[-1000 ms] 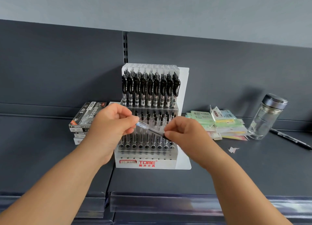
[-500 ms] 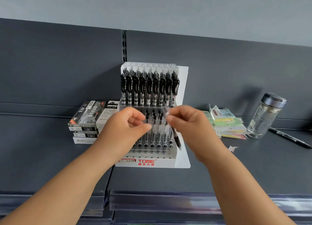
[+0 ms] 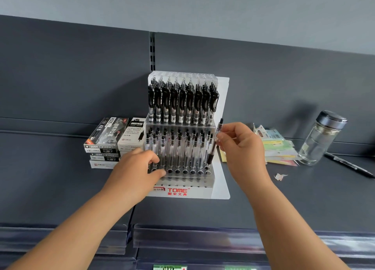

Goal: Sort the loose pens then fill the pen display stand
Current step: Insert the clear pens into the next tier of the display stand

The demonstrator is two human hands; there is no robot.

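Pinching a black-gripped clear pen (image 3: 213,150) between thumb and fingertips, the right hand (image 3: 241,146) holds it almost upright, top leaning slightly right, with its tip down at the rightmost hole of the lower tier of the TOME pen display stand (image 3: 182,191). The left hand (image 3: 138,172) sits at the stand's lower left corner, fingers curled in among the pen barrels and thumb lying across the front holes; whether it actually grips anything cannot be told. The stand's upper tier carries a full row of black-clipped pens (image 3: 182,103), and more clear pens (image 3: 178,148) stand in the lower tier behind a front row of open holes (image 3: 188,171). Just left of the stand, touching it, is a stack of pen boxes (image 3: 105,136). To the right on the dark grey shelf (image 3: 304,198) lie a pile of coloured paper packets (image 3: 278,148), a torn paper scrap (image 3: 280,176), a lidded glass bottle (image 3: 320,138) and 1 loose black pen (image 3: 349,165) beside the bottle
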